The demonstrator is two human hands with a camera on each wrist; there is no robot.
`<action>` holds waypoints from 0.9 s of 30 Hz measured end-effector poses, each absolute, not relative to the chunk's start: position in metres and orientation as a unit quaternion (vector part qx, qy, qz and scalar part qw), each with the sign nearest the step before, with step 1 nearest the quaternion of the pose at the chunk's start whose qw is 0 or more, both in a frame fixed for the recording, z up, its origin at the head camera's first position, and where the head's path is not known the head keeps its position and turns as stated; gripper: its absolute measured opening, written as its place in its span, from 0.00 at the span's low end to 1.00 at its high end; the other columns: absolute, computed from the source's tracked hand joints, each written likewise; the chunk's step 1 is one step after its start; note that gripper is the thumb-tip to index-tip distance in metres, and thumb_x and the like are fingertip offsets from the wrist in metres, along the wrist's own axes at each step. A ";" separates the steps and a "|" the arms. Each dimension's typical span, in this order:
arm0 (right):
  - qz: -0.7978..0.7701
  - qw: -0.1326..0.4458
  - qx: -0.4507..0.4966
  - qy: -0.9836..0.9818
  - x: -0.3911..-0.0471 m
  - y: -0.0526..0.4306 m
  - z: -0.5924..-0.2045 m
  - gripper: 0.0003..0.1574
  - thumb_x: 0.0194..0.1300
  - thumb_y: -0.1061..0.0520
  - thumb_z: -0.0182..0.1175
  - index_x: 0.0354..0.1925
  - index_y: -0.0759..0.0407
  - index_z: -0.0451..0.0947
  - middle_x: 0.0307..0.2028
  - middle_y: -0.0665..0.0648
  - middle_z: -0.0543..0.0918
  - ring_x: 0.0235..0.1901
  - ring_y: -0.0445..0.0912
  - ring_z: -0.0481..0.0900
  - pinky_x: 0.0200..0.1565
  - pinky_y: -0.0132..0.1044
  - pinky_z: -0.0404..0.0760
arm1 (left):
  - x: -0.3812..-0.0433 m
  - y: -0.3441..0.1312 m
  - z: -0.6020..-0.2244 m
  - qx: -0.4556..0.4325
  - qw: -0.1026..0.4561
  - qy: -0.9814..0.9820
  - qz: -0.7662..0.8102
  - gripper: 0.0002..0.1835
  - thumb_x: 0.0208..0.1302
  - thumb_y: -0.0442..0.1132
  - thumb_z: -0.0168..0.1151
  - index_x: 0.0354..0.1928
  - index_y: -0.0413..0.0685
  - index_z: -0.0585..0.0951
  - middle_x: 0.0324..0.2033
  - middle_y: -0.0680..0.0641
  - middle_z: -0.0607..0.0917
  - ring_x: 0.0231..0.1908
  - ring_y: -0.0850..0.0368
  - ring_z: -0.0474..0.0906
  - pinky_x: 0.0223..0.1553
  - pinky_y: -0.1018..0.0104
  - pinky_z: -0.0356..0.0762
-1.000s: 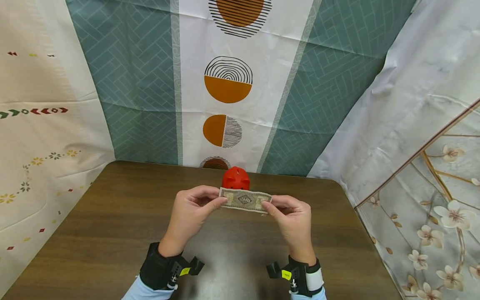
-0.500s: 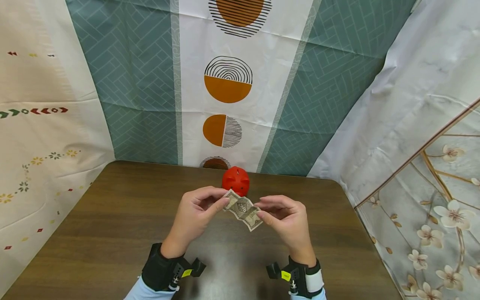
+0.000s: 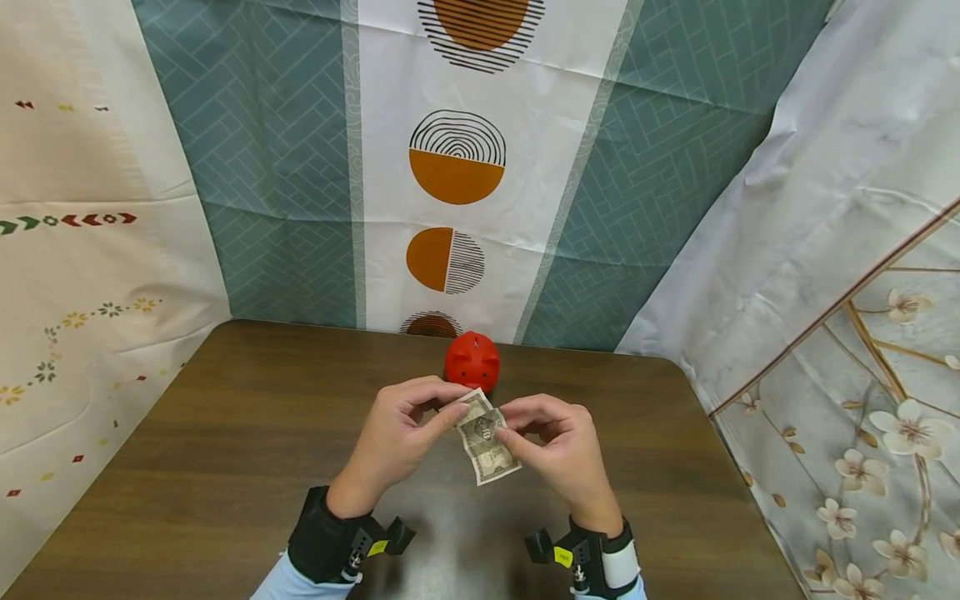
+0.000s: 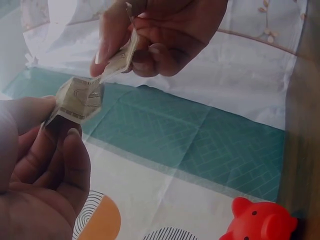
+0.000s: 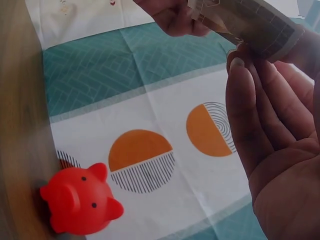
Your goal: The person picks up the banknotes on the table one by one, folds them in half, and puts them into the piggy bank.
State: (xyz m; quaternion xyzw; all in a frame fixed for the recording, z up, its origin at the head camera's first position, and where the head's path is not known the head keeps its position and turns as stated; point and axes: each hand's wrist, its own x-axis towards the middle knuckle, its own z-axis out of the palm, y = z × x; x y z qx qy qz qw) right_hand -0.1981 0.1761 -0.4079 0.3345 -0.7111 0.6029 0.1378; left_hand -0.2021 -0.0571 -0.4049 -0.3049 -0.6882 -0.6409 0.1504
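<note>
A small creased banknote (image 3: 487,454) is up in front of me, between my two hands. My left hand (image 3: 397,433) pinches its upper left end between thumb and fingers. On its right side, my right hand (image 3: 561,450) pinches the note too, thumb on the near face. In the left wrist view the banknote (image 4: 79,100) bends along a fold between the hands. The right wrist view shows the banknote (image 5: 250,25) at the top, above the curled right fingers (image 5: 242,90). Just beyond the note, a red piggy bank (image 3: 472,362) faces me with its slot on top.
The brown wooden table (image 3: 300,392) reaches back to a hanging cloth (image 3: 285,208) with green and white panels. A pale patterned cloth (image 3: 97,292) hangs at the left, a floral one (image 3: 847,417) at the right. The piggy bank stands near the far table edge.
The banknote was stretched out nearly level; now it is creased and slants down. My right hand has moved left, nearer the left hand. More of the piggy bank shows.
</note>
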 end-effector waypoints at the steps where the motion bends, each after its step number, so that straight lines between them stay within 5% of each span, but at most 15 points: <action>1: 0.607 0.138 0.333 -0.708 -0.198 0.176 -0.408 0.21 0.54 0.80 0.68 0.44 0.64 0.84 0.30 0.56 0.88 0.26 0.43 0.84 0.22 0.36 0.83 | -0.202 -0.057 -0.405 -0.305 0.149 -0.687 -0.643 0.12 0.64 0.30 0.71 0.49 0.45 0.88 0.39 0.48 0.90 0.36 0.59 0.83 0.37 0.68 0.85; 8: 0.655 0.169 0.282 -0.681 -0.195 0.168 -0.410 0.15 0.58 0.77 0.67 0.44 0.70 0.82 0.33 0.47 0.89 0.27 0.40 0.84 0.23 0.33 0.83 | -0.202 -0.056 -0.403 -0.291 0.127 -0.695 -0.645 0.23 0.58 0.31 0.76 0.56 0.44 0.83 0.43 0.47 0.87 0.38 0.56 0.81 0.40 0.65 0.86; 16: 0.708 0.225 0.232 -0.627 -0.196 0.157 -0.415 0.12 0.60 0.74 0.67 0.39 0.78 0.74 0.31 0.45 0.89 0.27 0.36 0.83 0.26 0.27 0.82 | -0.200 -0.053 -0.405 -0.219 0.050 -0.711 -0.666 0.10 0.65 0.36 0.71 0.47 0.44 0.87 0.40 0.42 0.89 0.33 0.50 0.85 0.38 0.64 0.88; 27: 0.728 0.196 0.213 -0.621 -0.195 0.152 -0.416 0.18 0.60 0.73 0.68 0.48 0.80 0.75 0.34 0.46 0.91 0.32 0.39 0.88 0.36 0.32 0.88 | -0.197 -0.052 -0.401 -0.186 0.063 -0.702 -0.685 0.07 0.67 0.36 0.69 0.44 0.43 0.88 0.37 0.41 0.89 0.29 0.43 0.81 0.33 0.65 0.86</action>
